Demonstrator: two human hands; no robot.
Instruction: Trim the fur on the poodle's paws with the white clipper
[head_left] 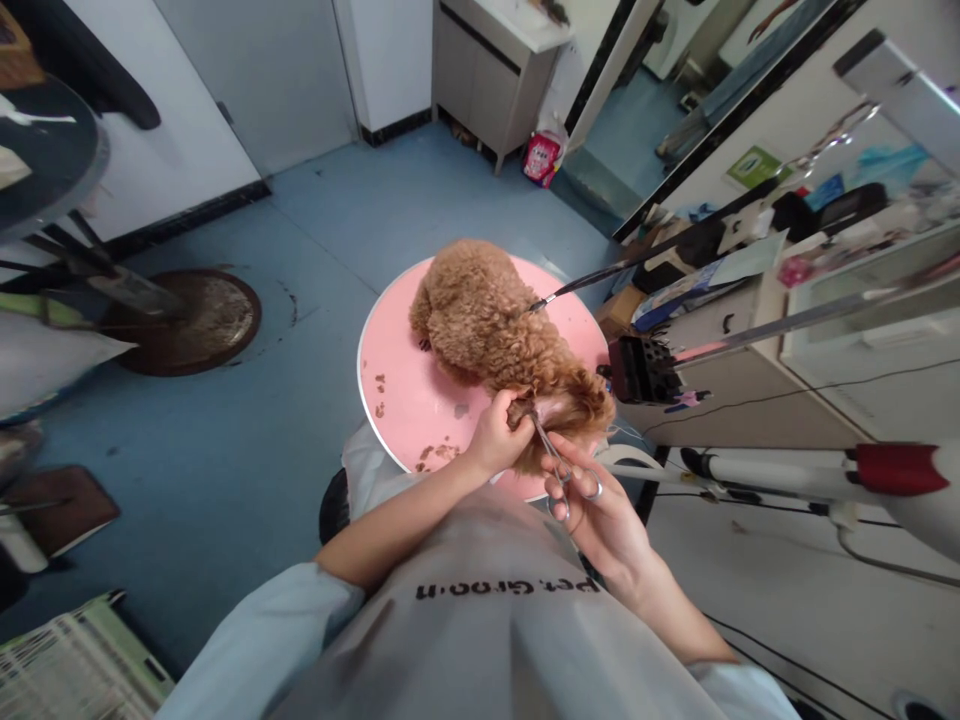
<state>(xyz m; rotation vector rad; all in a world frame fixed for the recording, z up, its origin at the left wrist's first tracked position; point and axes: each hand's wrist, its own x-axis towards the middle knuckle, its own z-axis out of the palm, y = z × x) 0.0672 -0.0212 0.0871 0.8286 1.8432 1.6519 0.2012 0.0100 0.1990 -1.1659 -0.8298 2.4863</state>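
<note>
A curly brown dog (480,310) is on a round pink grooming table (390,340), its head towards the lower right. My left hand (499,436) is closed on the dog's ear flap (519,408), folding it back so pink skin (551,408) shows. In my right hand (596,510), fingers through the rings, is a slim metal hemostat (551,452). Its tip points into the fur by the bared skin, close to my left fingers; whether its jaws are closed cannot be made out. A black grooming loop (577,285) runs from the dog up to the right.
Brown hair clippings (435,455) lie on the table. A black tool holder (643,368) is at its right edge, with a metal post (787,318) beyond. A white dryer arm (780,472) is at the right. A dark round stool base (187,320) stands on the blue floor to the left.
</note>
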